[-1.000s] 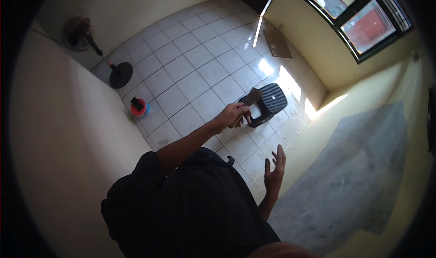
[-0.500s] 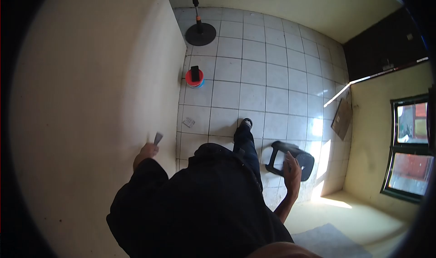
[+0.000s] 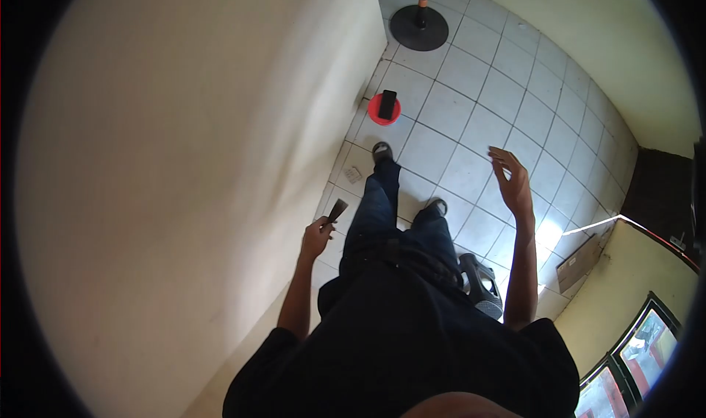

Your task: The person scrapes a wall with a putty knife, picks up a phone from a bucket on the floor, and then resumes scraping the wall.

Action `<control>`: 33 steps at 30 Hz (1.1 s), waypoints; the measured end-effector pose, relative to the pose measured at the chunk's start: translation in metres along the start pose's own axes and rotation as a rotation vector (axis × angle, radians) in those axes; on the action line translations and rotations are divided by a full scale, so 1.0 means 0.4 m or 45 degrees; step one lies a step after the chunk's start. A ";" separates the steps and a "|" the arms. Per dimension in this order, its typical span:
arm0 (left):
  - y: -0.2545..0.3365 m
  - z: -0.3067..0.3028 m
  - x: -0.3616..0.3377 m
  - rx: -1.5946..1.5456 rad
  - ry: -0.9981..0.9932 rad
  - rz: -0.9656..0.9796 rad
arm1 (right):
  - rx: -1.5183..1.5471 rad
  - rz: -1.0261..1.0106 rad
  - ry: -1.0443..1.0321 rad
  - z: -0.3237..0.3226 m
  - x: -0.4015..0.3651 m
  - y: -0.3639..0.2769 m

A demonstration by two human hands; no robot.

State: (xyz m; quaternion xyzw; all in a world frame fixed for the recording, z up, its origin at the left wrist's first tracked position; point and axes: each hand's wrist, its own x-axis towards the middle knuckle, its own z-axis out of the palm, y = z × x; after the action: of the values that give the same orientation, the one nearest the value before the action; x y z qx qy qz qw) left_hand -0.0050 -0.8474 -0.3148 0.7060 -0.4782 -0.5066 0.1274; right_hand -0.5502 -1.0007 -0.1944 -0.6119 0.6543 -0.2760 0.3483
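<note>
My left hand [image 3: 317, 239] is closed around a putty knife [image 3: 338, 210], its flat blade pointing up and away from me. That hand is beside the cream wall [image 3: 220, 160], apart from it. My right hand [image 3: 514, 184] is raised over the tiled floor with fingers stretched out, holding nothing. Ahead of my left foot stands a bucket with a red top [image 3: 373, 115], and a black phone [image 3: 387, 104] lies on it.
A dark stool [image 3: 483, 289] stands close to my right leg. Farther off is a round fan base [image 3: 419, 29]. A small printed sheet [image 3: 353, 174] lies by the wall. A brown board [image 3: 577, 264] lies near the right wall, beyond which is a window [image 3: 646, 344].
I have turned and stepped towards the bucket, so both feet now show. My left hand has come away from the wall with the putty knife. My right hand has moved forward from above the stool.
</note>
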 end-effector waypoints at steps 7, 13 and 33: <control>-0.240 0.045 0.445 0.138 -0.083 -0.458 | 0.852 0.586 -0.424 0.684 0.269 0.155; 0.080 0.238 0.696 0.390 0.078 -0.256 | 0.640 1.026 -0.336 1.219 0.424 0.413; -0.044 0.431 0.781 0.417 0.075 -0.212 | -0.366 1.298 0.462 1.803 0.963 0.794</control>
State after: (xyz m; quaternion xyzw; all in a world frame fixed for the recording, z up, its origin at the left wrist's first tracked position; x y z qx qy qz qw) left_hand -0.1305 -1.0371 -0.5902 0.7690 -0.4902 -0.4099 -0.0179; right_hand -0.1745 -1.3050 -0.9263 -0.2020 0.9479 -0.0815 0.2326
